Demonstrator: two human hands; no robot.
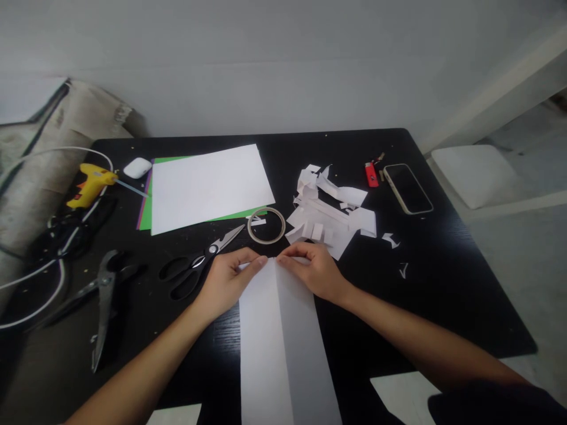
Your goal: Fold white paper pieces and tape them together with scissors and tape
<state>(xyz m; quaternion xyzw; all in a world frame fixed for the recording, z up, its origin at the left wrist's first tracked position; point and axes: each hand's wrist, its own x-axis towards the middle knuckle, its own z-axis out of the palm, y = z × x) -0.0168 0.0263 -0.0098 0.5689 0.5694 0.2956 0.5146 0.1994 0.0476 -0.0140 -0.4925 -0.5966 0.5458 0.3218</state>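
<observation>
A long white sheet of paper with a lengthwise crease down its middle lies in front of me, running off the bottom of the view. My left hand pinches its far edge just left of the crease, thumb and fingers closed. On the other side of the crease, my right hand grips the same edge between thumb and fingers. Beyond the left hand lie black-handled scissors, partly open. A thin roll of tape rests flat just past both hands.
Paper scraps are heaped behind my right hand. White sheets cover green paper at the back. To the left are a yellow glue gun, its cable, a white case and pliers. A red lighter and phone lie right.
</observation>
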